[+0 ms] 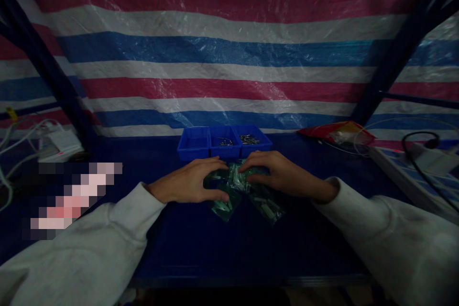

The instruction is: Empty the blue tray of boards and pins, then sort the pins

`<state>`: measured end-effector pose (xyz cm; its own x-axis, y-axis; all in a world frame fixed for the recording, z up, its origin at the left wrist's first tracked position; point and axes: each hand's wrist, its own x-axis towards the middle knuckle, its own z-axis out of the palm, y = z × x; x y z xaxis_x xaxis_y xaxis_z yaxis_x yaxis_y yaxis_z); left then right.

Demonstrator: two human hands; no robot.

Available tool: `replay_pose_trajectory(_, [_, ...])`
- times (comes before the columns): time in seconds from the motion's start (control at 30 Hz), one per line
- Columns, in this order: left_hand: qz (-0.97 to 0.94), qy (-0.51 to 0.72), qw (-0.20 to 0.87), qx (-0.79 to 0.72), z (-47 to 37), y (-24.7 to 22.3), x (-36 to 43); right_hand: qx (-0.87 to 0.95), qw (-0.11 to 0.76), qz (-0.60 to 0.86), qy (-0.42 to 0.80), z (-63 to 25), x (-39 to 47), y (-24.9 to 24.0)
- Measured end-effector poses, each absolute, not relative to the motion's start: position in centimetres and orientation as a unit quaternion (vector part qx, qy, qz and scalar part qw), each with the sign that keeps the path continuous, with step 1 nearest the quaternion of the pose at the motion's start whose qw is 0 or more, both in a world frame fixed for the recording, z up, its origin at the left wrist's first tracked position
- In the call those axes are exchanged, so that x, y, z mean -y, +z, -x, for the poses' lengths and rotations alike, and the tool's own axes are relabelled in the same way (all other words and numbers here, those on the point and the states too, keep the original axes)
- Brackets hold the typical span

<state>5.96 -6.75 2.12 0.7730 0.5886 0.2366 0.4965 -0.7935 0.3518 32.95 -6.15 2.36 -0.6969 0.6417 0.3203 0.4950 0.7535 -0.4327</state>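
At right hand (278,172), crinkled plastic bag (236,180)

On counter (215,253): bags (267,206) | behind bags: bins (225,152), small parts (248,140) in two | right of bins: packet (339,131) | behind counter: sheet (229,52)

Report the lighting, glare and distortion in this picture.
Head view: dim, the blue table very dark; head view: glare streaks on the striped sheet, its upper stripes bowed; head view: faint glints on plastic bags at the hands; head view: a pixelated patch at left hides detail.
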Motion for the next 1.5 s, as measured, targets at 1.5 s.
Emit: replay_pose_trajectory(1.5, [-0.901, 0.121, 0.09, -0.407, -4.0, 1.3, 9.1, 0.916, 0.118, 0.373, 0.092, -36.0, 10.2, 0.5])
